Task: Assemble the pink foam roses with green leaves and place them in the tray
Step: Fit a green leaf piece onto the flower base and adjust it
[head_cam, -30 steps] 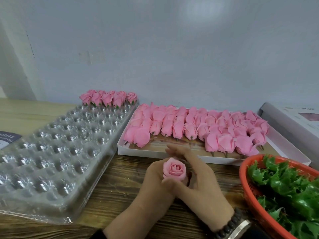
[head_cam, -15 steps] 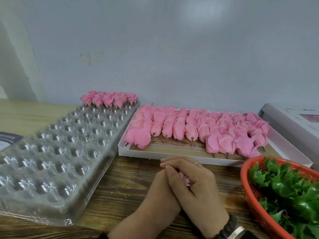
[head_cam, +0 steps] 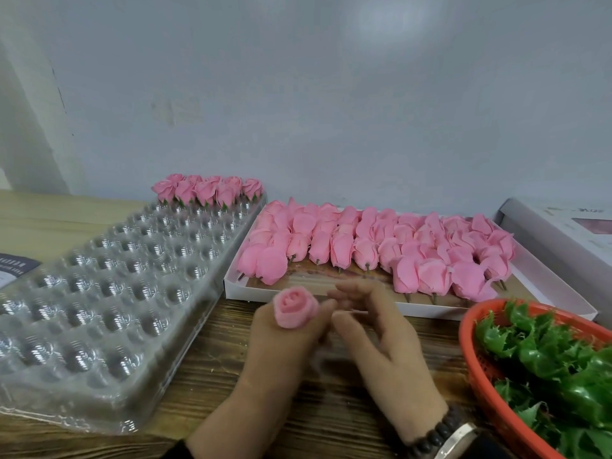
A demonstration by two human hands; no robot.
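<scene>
Head view: left hand point(head_cam: 281, 339) grips one pink foam rose point(head_cam: 294, 308) from below, bloom up, fingers curled round its base. Right hand point(head_cam: 381, 329) sits just beside it, fingers relaxed and loosely spread, holding nothing I can make out; both hands are motion-blurred, so fine contact is unclear. Can't tell whether a leaf is already on this rose, since the base is hidden in the fist.

Judgement: step in hand is finishing this rose, either fitting a leaf or moving it to the tray. If no leaf is on, the right hand needs one from the orange basket point(head_cam: 477, 369) of green leaves point(head_cam: 546, 356) at right. If it is on, the rose goes left into a free cup of the clear plastic tray point(head_cam: 109, 293). Far end already holds a row of finished roses point(head_cam: 208, 190) with green showing at the base; the other cups look unfilled, so it's early in the job.

Stock roses point(head_cam: 364, 246) lie in rows, stems toward the camera, in a shallow white box point(head_cam: 543, 286) between tray and basket.

Tabletop point(head_cam: 298, 412) is dark wood grain. Pale plain wall point(head_cam: 298, 94) behind. White carton point(head_cam: 563, 233) at far right, dark printed card point(head_cam: 16, 266) at left edge. Beaded bracelet point(head_cam: 440, 429) on the right wrist.
</scene>
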